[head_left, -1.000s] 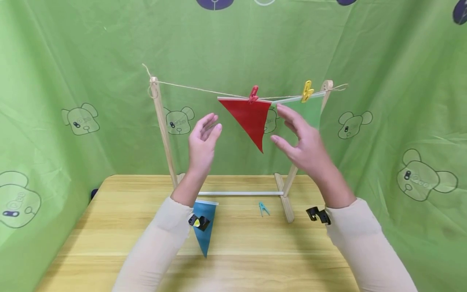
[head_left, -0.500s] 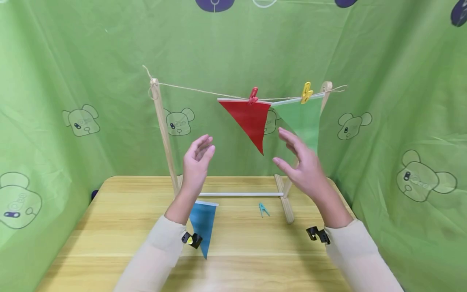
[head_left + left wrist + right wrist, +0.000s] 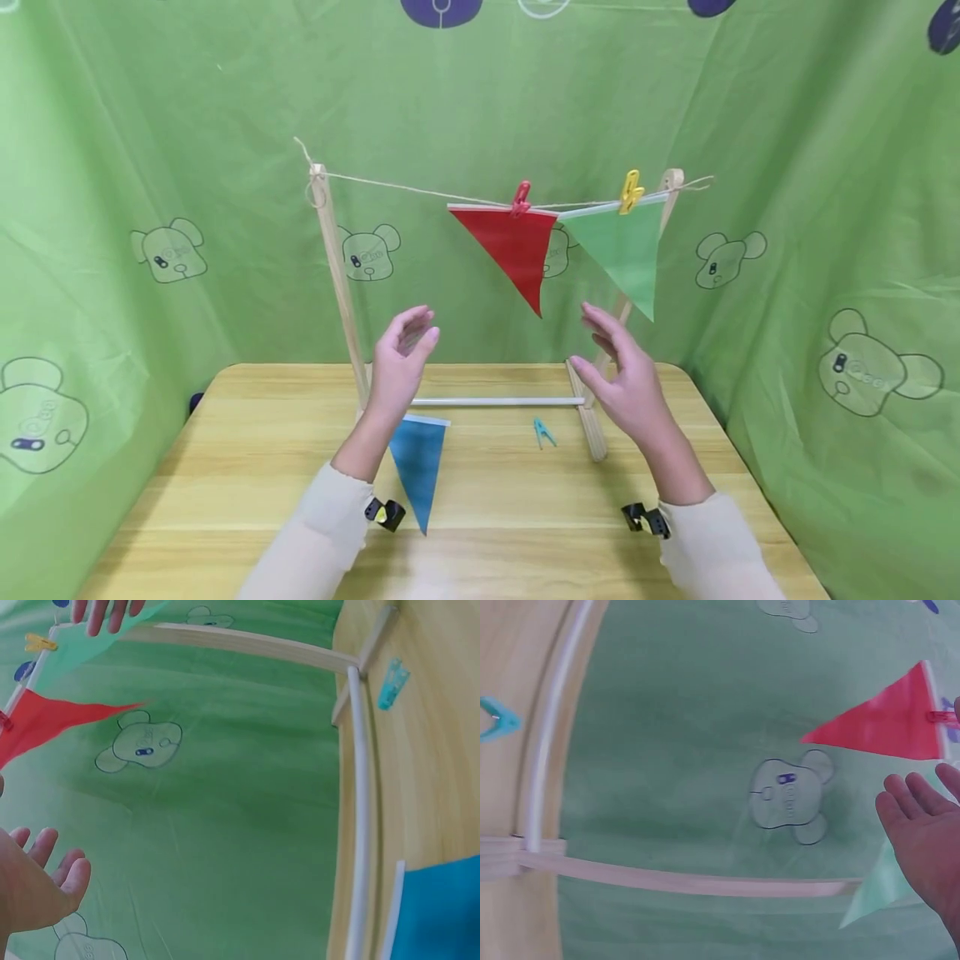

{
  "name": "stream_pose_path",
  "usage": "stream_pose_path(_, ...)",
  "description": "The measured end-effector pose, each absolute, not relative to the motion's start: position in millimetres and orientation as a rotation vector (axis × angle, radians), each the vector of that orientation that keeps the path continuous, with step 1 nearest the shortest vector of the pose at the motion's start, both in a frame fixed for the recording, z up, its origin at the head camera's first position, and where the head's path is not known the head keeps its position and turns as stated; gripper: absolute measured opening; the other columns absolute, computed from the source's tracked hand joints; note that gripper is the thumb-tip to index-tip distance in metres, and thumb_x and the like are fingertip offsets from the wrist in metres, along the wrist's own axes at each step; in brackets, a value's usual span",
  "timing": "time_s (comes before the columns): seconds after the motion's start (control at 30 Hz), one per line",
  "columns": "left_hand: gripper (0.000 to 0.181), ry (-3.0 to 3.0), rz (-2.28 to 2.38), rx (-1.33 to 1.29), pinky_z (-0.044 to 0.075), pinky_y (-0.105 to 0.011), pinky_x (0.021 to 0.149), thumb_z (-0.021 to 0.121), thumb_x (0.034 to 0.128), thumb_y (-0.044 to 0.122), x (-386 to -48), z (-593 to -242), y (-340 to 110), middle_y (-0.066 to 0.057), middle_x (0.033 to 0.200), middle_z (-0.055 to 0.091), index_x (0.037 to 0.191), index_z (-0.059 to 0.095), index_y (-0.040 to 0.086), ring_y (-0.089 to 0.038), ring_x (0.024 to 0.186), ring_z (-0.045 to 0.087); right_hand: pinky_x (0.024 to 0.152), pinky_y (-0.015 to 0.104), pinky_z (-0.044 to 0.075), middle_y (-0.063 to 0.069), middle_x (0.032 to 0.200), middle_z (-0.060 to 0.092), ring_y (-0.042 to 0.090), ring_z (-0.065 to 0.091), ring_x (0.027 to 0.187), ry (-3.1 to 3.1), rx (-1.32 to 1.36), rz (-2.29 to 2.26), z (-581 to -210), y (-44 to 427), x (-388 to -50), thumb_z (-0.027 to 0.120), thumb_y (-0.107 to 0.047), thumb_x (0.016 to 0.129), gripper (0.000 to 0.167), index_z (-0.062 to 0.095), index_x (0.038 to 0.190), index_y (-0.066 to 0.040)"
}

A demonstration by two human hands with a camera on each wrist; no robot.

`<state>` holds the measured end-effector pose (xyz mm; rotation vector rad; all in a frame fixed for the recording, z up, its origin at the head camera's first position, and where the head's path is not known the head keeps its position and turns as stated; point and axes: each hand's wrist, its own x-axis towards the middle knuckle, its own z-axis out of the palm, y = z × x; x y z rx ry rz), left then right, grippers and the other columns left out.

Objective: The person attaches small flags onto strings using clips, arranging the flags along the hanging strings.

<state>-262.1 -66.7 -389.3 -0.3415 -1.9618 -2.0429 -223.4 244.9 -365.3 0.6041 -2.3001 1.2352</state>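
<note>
Over the table (image 3: pixel 525 542), we are observing the left hand (image 3: pixel 399 360) and right hand (image 3: pixel 627 375) empty, with wide grips; below, the blue flag (image 3: pixel 421 462) is lying; above, the green flag (image 3: pixel 626 247) is hanging.

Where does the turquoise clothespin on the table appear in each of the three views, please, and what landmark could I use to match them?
Head: the turquoise clothespin is right of centre, in the lower half.
Left wrist: it is near the top right.
Right wrist: it is at the left edge, in the upper half, partly cut off.
Shared landmark: the white bar, close to it in all three.
</note>
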Motion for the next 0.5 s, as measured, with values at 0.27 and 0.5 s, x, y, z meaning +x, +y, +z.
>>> stream_pose_path(0.27, 0.045, -2.011, -2.03, -0.302, 0.044, -0.046, 0.116, 0.068, 0.0999, 0.018, -259.5, -407.6, -77.4, -0.019, 0.142, 0.06, 0.142, 0.055, 0.005, -0.034, 0.135, 0.055, 0.119, 0.028, 0.038, 0.004, 0.156, 0.048, 0.028, 0.048, 0.142, -2.309, 0.485, 1.339, -397.0, 247.7, -223.4, 0.072, -0.011, 0.097, 0.066, 0.042, 0.156, -0.017)
stream_pose_path(0.5, 0.044, -2.054, -2.018, -0.245, 0.047, -0.047, 0.112, 0.07, 0.099, 0.018, -259.4, -426.8, -83.1, -0.018, 0.138, 0.063, 0.139, 0.057, 0.004, -0.037, 0.132, 0.057, 0.114, 0.023, 0.042, 0.013, 0.15, 0.051, 0.032, 0.05, 0.137, -2.286, 0.4, 1.403, -428.2, 249.9, -229.5, 0.072, -0.008, 0.096, 0.062, 0.044, 0.152, -0.006)
